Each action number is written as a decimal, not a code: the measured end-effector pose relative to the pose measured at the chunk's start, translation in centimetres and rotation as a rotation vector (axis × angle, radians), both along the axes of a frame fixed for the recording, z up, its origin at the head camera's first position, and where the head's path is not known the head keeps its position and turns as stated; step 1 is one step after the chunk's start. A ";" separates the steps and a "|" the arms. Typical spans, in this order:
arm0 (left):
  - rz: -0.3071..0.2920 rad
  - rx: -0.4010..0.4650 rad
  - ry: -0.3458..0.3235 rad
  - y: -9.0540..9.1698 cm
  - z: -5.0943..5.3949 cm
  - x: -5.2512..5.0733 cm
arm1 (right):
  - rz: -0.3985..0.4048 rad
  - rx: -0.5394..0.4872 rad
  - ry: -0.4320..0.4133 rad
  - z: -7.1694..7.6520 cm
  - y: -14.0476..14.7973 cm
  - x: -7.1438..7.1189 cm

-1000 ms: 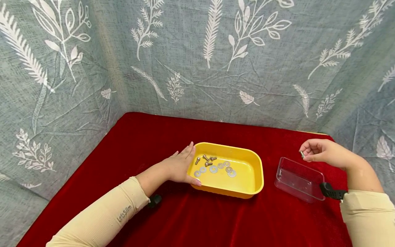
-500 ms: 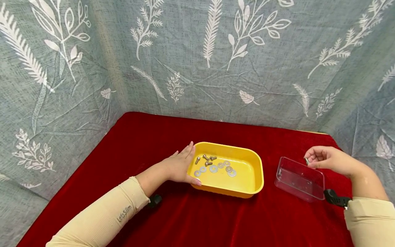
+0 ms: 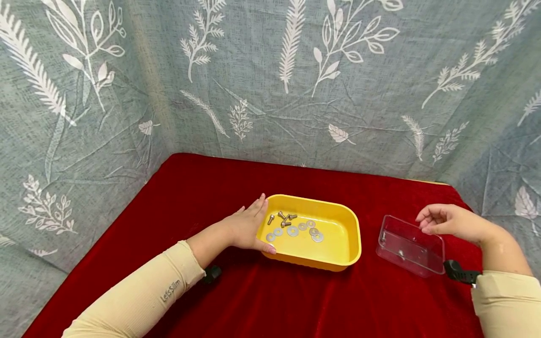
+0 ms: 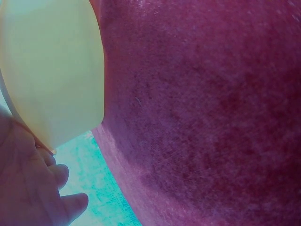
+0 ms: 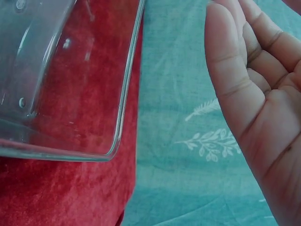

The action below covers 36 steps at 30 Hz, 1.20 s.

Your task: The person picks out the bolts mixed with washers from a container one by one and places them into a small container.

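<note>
My left hand [image 3: 243,230] rests against the left end of the yellow tray [image 3: 310,265], fingers spread straight and thumb over its near rim. Inside that tray several small bolts [image 3: 270,219] lie at the left, with several flat washers [image 3: 292,231] in front and to their right. Just above the far right edge of a clear plastic box [image 3: 401,266] hovers my right hand [image 3: 448,219], its fingers loosely bent and holding nothing. One bolt [image 3: 383,236] is at the box's left end; a small shiny thing [image 3: 400,253] lies nearer its middle, too blurred to identify.
Red velvet cloth [image 3: 203,202] covers the table under both containers. A grey-green curtain [image 3: 262,108] with white leaf prints hangs behind and at both sides. Dark wrist straps [image 3: 460,272] sit on the forearms.
My right hand moved right and slightly down to above the clear box, then let go of the bolt it was pinching. The left hand and yellow tray have stayed put.
</note>
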<state>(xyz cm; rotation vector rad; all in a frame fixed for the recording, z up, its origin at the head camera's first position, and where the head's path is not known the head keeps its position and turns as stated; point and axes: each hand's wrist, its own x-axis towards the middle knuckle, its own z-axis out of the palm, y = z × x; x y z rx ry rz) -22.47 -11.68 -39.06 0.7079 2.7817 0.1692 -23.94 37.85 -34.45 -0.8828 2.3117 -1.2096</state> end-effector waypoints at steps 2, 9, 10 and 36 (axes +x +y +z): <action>0.000 0.001 -0.001 0.0 0.0 0.0 | -0.005 0.001 0.017 0.0 0.0 -0.1; 0.001 -0.003 -0.009 -0.1 -0.2 0.0 | -0.062 0.015 0.065 0.3 -0.2 -0.1; 0.001 -0.002 -0.011 -0.1 -0.2 0.0 | -0.072 0.019 0.074 0.4 -0.3 -0.1; 0.018 0.007 -0.018 -0.1 -0.1 0.0 | -0.107 0.104 0.122 3.4 -10.8 -3.3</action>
